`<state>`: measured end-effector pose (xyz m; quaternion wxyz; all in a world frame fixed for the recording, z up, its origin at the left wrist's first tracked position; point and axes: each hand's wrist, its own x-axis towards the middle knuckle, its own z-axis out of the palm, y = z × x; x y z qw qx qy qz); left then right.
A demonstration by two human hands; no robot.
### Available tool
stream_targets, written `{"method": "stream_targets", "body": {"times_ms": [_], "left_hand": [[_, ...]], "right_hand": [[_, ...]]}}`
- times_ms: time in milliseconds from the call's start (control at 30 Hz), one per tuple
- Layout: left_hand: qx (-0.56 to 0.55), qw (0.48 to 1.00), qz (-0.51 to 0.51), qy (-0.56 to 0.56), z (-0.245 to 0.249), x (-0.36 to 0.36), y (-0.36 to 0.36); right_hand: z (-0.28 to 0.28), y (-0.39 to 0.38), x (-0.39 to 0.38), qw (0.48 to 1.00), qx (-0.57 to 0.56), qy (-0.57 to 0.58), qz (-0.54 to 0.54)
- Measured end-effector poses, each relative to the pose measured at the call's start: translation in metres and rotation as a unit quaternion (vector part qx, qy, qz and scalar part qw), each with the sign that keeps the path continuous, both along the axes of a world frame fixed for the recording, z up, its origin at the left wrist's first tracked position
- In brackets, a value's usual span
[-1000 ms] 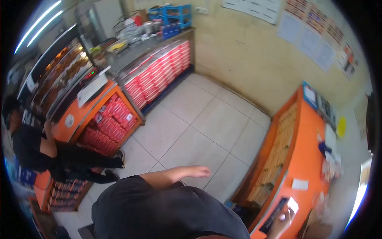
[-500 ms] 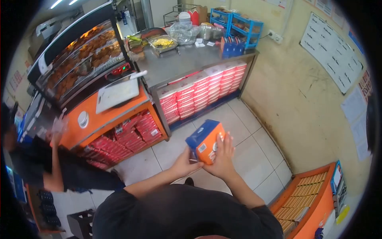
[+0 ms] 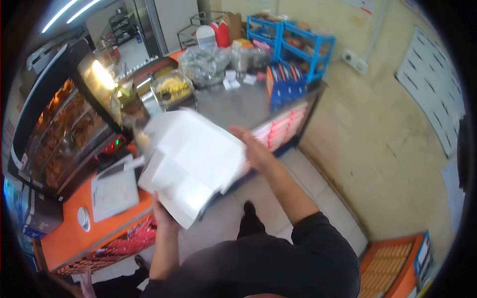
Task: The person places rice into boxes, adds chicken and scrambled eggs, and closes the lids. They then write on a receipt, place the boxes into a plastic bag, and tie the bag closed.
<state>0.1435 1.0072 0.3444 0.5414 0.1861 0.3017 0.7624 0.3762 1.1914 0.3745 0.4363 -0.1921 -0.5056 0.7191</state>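
A cardboard box [image 3: 191, 156], its white inner side facing up and its flaps spread, is held in front of me, tilted and slightly blurred. My left hand [image 3: 166, 216] grips its near left edge, with the fingers partly hidden behind the board. Along the right edge, my right hand [image 3: 258, 154] presses with its fingers against the side. Beyond the box lies the steel counter [image 3: 218, 107], where blue and orange boxes [image 3: 285, 87] stand near the right end.
At the left, a heated display case [image 3: 64, 134] stands beside an orange counter [image 3: 62, 246] with a white cutting board [image 3: 117, 193]. A metal tray [image 3: 174, 89] of yellow food and blue racks [image 3: 305, 47] are behind. Another person's hand [image 3: 87, 283] shows at lower left.
Half a second ago my hands held a closed orange and blue box lower down. Now an opened white-sided box is between them, farther forward and left. My view has shifted toward the counter.
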Motion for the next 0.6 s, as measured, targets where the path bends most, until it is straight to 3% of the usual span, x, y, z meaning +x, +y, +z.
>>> {"method": "stream_targets", "body": {"times_ms": [33,67,100,133,167,200,267,300,333,367,433,467,533,600], "left_hand": [[0.0,0.999,0.034,0.02,-0.004,-0.015,0.03],[-0.009,0.997,0.066,0.041,-0.007,-0.028,0.057],[-0.033,0.992,0.115,0.032,-0.01,-0.037,0.084],[-0.056,0.985,0.163,0.024,-0.017,-0.046,0.112],[-0.076,0.975,0.209,0.017,-0.028,-0.058,0.14],[-0.059,0.978,0.202,0.0,-0.052,-0.075,0.163],[-0.132,0.968,0.214,-0.021,-0.103,-0.1,0.199],[-0.167,0.96,0.221,-0.032,-0.095,-0.095,0.213],[-0.373,0.862,0.336,-0.064,-0.088,-0.09,0.223],[-0.381,0.831,0.397,0.079,-0.083,-0.084,0.224],[-0.386,0.706,0.475,0.357,-0.08,-0.069,0.214],[-0.34,0.731,0.441,0.394,-0.053,-0.048,0.217],[-0.269,0.842,0.238,0.403,-0.032,-0.017,0.239],[-0.175,0.906,0.023,0.385,-0.018,0.012,0.269]], "right_hand": [[-0.003,0.063,0.019,0.989,0.065,-0.099,-0.086],[-0.021,0.136,0.031,0.943,0.164,-0.23,-0.174],[-0.036,0.202,0.047,0.806,0.339,-0.372,-0.311],[-0.022,0.24,0.06,0.707,0.33,-0.518,-0.351],[-0.032,0.295,0.071,0.656,0.335,-0.574,-0.357],[-0.025,0.326,0.073,0.62,0.3,-0.611,-0.39],[-0.024,0.37,0.075,0.566,0.256,-0.675,-0.398],[-0.029,0.391,0.077,0.551,0.247,-0.701,-0.379],[-0.036,0.411,0.073,0.536,0.239,-0.725,-0.36],[-0.044,0.42,0.066,0.523,0.275,-0.711,-0.381],[-0.06,0.414,0.059,0.495,0.345,-0.679,-0.417],[-0.035,0.406,0.053,0.624,0.185,-0.705,-0.281],[-0.024,0.385,0.055,0.74,0.191,-0.618,-0.187],[-0.012,0.331,0.032,0.814,0.278,-0.488,-0.151]]}}
